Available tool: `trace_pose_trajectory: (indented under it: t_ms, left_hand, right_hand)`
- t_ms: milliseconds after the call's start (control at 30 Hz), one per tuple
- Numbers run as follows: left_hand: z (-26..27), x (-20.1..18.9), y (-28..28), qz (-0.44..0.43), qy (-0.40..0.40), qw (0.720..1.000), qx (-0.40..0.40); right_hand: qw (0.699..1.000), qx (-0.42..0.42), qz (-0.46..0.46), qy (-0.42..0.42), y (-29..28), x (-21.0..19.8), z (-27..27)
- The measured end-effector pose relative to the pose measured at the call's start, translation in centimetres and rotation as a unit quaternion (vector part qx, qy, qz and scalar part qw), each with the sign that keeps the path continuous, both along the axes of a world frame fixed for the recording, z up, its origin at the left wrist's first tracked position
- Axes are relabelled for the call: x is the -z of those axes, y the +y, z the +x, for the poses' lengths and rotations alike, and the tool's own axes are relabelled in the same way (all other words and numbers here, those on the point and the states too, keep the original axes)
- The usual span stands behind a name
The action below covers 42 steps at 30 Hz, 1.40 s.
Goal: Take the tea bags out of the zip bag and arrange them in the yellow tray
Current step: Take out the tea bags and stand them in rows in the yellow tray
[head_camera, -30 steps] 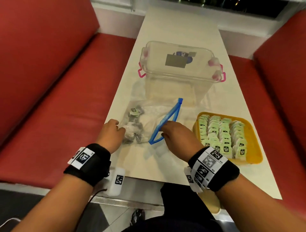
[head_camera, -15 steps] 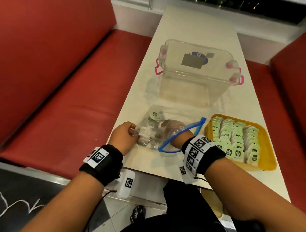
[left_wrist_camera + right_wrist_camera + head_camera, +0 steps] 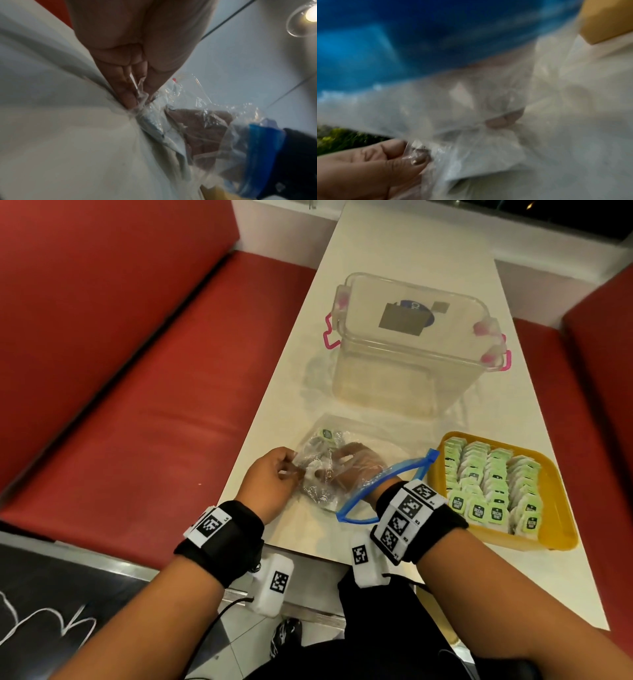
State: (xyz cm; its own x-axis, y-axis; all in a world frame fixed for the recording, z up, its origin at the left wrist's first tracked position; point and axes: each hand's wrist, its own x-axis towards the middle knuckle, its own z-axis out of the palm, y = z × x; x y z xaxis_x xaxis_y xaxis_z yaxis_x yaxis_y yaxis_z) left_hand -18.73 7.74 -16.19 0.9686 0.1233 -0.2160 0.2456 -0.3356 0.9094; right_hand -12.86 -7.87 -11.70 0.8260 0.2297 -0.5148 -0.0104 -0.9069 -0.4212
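Observation:
The clear zip bag (image 3: 380,440) with a blue zip strip (image 3: 388,477) lies on the white table near its front edge. My left hand (image 3: 291,470) pinches the bag's closed end, and the pinch (image 3: 137,92) shows close up in the left wrist view. My right hand (image 3: 352,463) is inside the bag up to the wrist, among the tea bags (image 3: 326,434). In the right wrist view its thumb and forefinger (image 3: 412,152) pinch crinkled wrapping beside a white tea bag (image 3: 488,155). The yellow tray (image 3: 561,508) to the right holds rows of green-tagged tea bags (image 3: 493,484).
A clear storage box (image 3: 411,347) with pink latches stands behind the bag at mid table. Red bench seats (image 3: 154,405) run along both sides of the narrow table. The table's front edge (image 3: 308,549) is just under my wrists.
My right hand went from the bag's blue opening to deep inside the bag. The left hand kept its hold on the closed end. The head view shifted left.

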Motion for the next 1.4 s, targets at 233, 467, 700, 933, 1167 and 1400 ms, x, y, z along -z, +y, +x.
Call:
trace_pose_trajectory:
  t_ms: [233, 467, 700, 933, 1167, 1400]
  left_hand:
    - [-0.2, -0.3, -0.2, -0.083, 0.001, 0.997, -0.006]
    - [-0.2, -0.4, 0.5, -0.074, -0.015, 0.997, -0.032]
    - [0.3, -0.1, 0.7, -0.119, 0.014, 0.989, -0.085]
    - [0.9, -0.3, 0.9, -0.114, 0.018, 0.989, -0.092]
    - [1.6, -0.5, 1.6, -0.092, 0.016, 0.988, -0.124]
    - [1.7, -1.0, 1.8, -0.055, 0.007, 0.989, -0.139]
  right_hand:
    - [0.991, 0.083, 0.100, 0.002, -0.1, 0.6, -0.8]
    - [0.997, -0.032, -0.066, -0.028, -0.7, -2.0, -1.3]
    - [0.997, 0.066, 0.027, -0.019, -3.5, -5.0, -2.4]
    - [0.923, 0.220, 0.288, 0.125, -3.6, -5.0, -2.9]
    - [0.877, 0.279, 0.379, 0.097, -5.6, -4.7, -2.9]
    - [0.908, 0.261, 0.325, 0.032, -8.5, -5.4, -2.8]
